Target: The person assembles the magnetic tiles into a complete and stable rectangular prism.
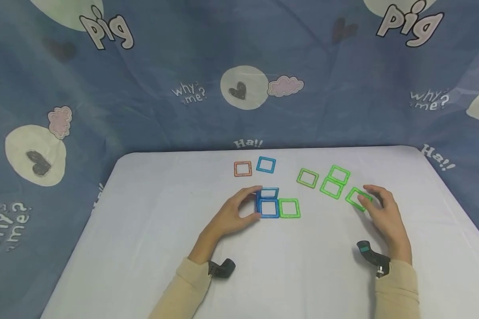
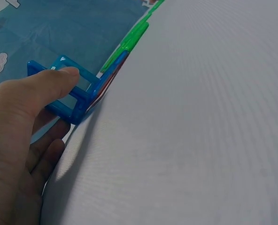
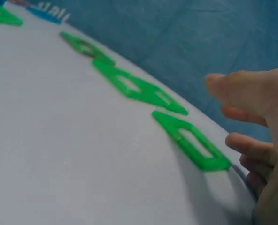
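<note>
In the head view my left hand (image 1: 232, 215) grips a small structure of blue square-frame magnetic tiles (image 1: 269, 200), thumb at the near side and a finger at the far side. One blue tile lies on the table, while others stand up along its left and back edges. A green magnetic tile (image 1: 298, 208) lies flat against the right edge of the blue ones. My right hand (image 1: 386, 217) hovers with parted fingers over another green tile (image 1: 349, 194). The right wrist view shows a gap between those fingers and the nearest green tile (image 3: 195, 152).
Behind the structure lie an orange tile (image 1: 242, 162) and a loose blue tile (image 1: 267, 158). To the right are a duller green tile (image 1: 310, 171) and two green tiles joined edge to edge (image 1: 335, 180). A blue printed cloth (image 1: 163, 44) hangs behind the white table (image 1: 303, 266).
</note>
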{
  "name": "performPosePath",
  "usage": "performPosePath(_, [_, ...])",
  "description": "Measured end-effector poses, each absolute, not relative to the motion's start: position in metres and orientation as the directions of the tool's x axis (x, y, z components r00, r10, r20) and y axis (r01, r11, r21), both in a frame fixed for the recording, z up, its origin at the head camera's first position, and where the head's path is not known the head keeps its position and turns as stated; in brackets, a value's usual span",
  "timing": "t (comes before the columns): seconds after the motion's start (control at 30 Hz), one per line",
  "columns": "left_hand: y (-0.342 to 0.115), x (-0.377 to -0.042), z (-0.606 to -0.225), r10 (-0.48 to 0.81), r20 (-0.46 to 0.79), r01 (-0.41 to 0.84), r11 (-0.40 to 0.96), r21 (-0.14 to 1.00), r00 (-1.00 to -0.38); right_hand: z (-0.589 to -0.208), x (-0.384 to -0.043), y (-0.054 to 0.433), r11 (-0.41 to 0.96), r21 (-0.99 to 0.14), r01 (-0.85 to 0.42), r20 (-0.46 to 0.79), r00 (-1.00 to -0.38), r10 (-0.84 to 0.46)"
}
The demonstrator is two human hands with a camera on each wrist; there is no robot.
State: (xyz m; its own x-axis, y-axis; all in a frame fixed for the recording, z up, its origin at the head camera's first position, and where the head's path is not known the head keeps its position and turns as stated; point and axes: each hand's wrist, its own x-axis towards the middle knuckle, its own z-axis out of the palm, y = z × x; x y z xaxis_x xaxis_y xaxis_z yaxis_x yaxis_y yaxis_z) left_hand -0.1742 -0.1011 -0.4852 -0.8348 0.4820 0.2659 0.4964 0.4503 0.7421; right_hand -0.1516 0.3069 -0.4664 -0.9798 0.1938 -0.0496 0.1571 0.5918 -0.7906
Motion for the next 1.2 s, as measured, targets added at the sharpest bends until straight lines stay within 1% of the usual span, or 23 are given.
performPosePath(0.07, [-0.101,-0.175,-0.485,0.482,0.271,0.499,0.444,0.745,-0.833,-0.467,-0.152,0.306,0.614,-0.776,0.144,-0.037,-0.982,0.184])
performPosePath(0.2, [-0.101,-0.176,-0.487,0.481,0.266,0.493,0.441,0.750,-0.835,-0.470,-0.150,0.305,0.697,-0.714,0.071,0.003,-0.995,0.104])
performPosePath(0.3, [-0.101,-0.176,-0.487,0.484,0.260,0.489,0.440,0.753,-0.835,-0.473,-0.147,0.304,0.729,-0.684,0.017,0.042,-0.997,0.063])
performPosePath(0.57, [-0.102,-0.179,-0.486,0.479,0.237,0.467,0.445,0.764,-0.845,-0.483,-0.150,0.295,0.757,-0.651,-0.048,0.144,-0.988,0.061])
performPosePath(0.93, [-0.101,-0.178,-0.485,0.476,0.240,0.464,0.435,0.772,-0.846,-0.484,-0.148,0.293,0.760,-0.649,-0.030,0.142,-0.986,0.082])
performPosePath(1.2, [-0.100,-0.175,-0.484,0.464,0.227,0.446,0.441,0.779,-0.856,-0.483,-0.147,0.295,0.747,-0.665,0.006,0.135,-0.983,0.128])
